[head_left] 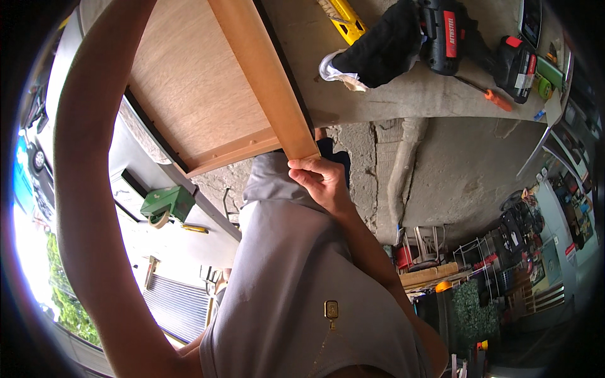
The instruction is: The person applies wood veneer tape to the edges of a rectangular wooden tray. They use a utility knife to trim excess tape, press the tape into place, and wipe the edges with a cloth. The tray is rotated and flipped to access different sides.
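Observation:
A wooden panel [189, 75], framed and dark-edged, extends from the upper left down to my lap. Along its right side runs a flat tan-brown strip [268, 82]; I cannot tell whether it is wood or tape. My right hand [320, 179] pinches the strip's lower end, thumb and fingers closed at the panel's near corner. My left arm [88, 176] reaches up along the left side, and its hand lies beyond the upper edge, out of sight.
On the bench [403, 107] at upper right lie a cordless drill [444, 38], a black cloth [384, 50], a yellow-handled tool [345, 22] and an orange screwdriver [498, 99]. A green box [167, 203] is at left. Racks and clutter [485, 258] fill the lower right.

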